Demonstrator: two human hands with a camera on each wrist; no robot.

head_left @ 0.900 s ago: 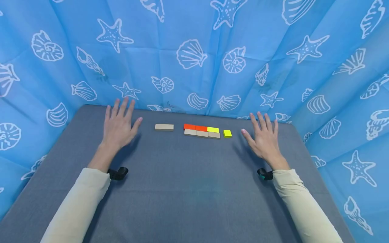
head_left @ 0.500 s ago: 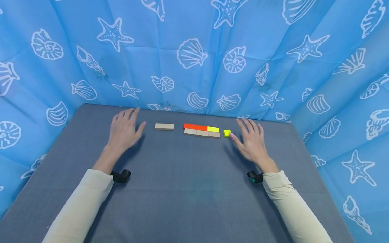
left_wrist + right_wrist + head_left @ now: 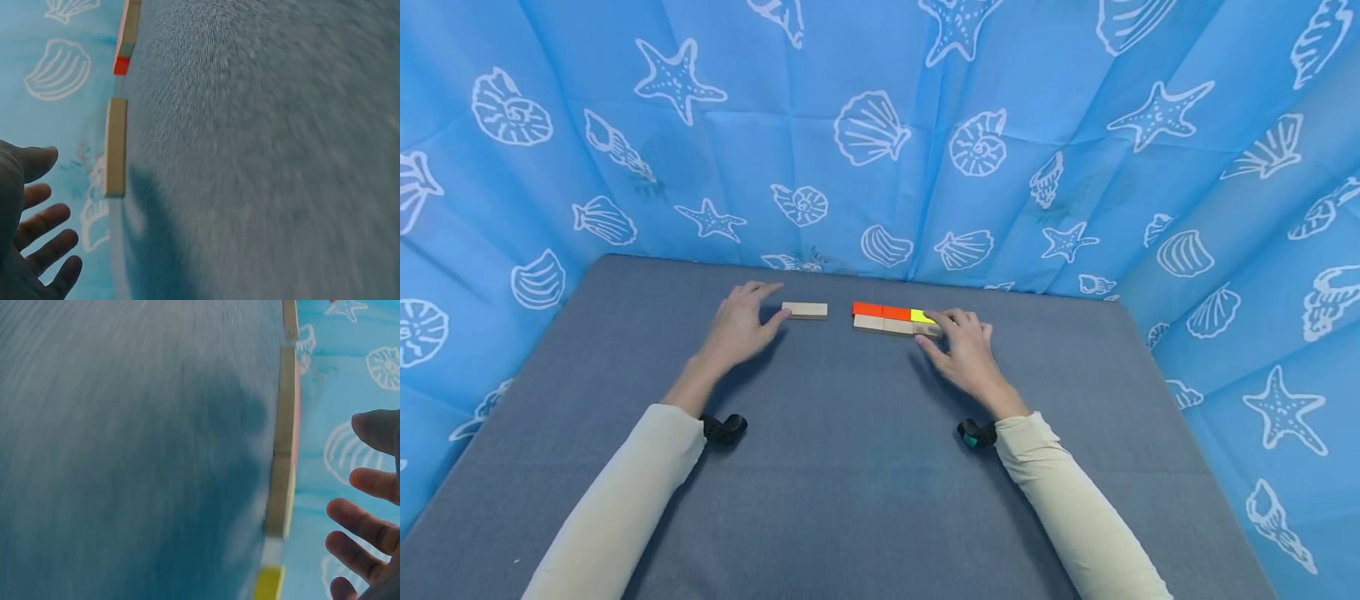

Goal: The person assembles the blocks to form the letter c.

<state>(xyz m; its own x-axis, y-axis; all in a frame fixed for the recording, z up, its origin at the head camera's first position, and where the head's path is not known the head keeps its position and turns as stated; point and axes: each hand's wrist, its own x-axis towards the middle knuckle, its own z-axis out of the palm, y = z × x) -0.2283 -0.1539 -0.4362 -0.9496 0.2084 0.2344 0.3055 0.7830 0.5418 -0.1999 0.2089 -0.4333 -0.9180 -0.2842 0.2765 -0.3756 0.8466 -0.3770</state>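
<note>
My left hand (image 3: 739, 329), thumb and fingers spread apart, is beside the left end of a long plain wooden block (image 3: 807, 311). A gap shows between that hand and the block (image 3: 115, 150) in the left wrist view. My right hand (image 3: 967, 357) hovers at the right end of a two-row group, holding nothing. Its back row has red blocks (image 3: 867, 308) and a yellow block (image 3: 918, 316); plain wooden blocks (image 3: 868, 322) form the front row. The right hand hides a separate small yellow block in the head view; the right wrist view shows this yellow block (image 3: 269, 584).
A grey cloth (image 3: 865, 467) covers the table. Behind it and along the sides hangs a blue curtain (image 3: 820, 75) with white shell and starfish prints. Each wrist wears a black strap (image 3: 725, 429) with a small camera.
Both hands have moved inward: the left hand rightward to the lone wooden block, the right hand leftward over the small yellow block to the group's end. The visible blocks lie as before.
</note>
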